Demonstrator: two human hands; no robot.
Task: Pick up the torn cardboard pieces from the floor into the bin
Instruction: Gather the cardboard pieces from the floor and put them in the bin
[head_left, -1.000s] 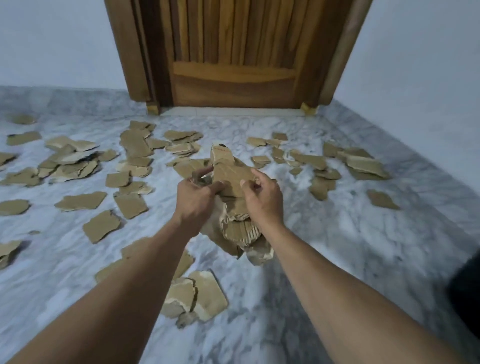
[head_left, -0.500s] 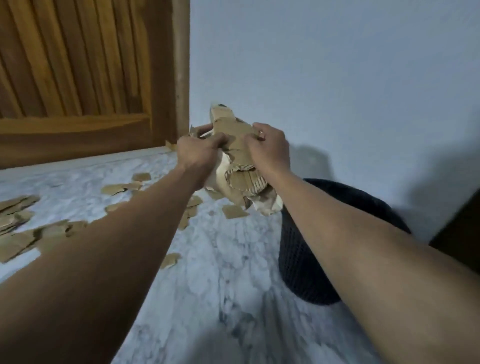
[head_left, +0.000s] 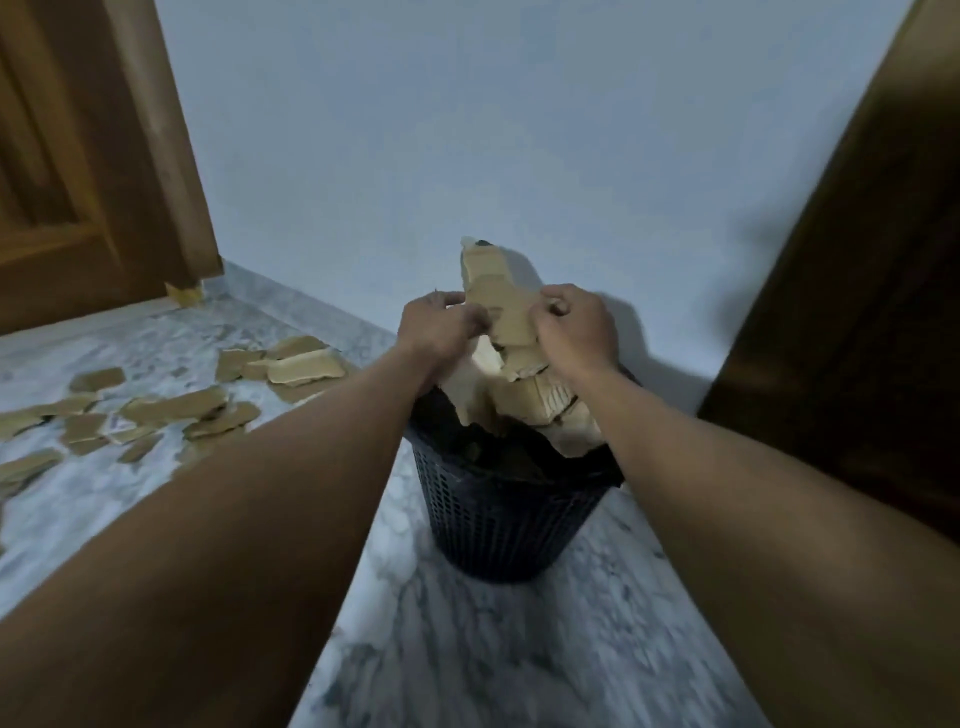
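Observation:
A bundle of torn brown cardboard pieces (head_left: 506, 322) is clamped between my left hand (head_left: 439, 325) and my right hand (head_left: 574, 325). Both hands grip it from the sides, directly above the mouth of a black mesh bin (head_left: 498, 519) that stands on the marble floor near the wall. The bundle's lower edges hang just inside the bin's rim. Several loose torn cardboard pieces (head_left: 171, 408) lie scattered on the floor to the left of the bin. The bin's inside is dark and mostly hidden.
A wooden door (head_left: 78, 156) fills the upper left. A dark wooden panel (head_left: 857, 312) stands close to the bin at the right. A pale wall (head_left: 467, 130) is right behind the bin. Marble floor (head_left: 493, 649) lies in front.
The view has swung right from the littered floor to the bin. Both hands have carried the cardboard bundle over the bin's mouth, still gripping it.

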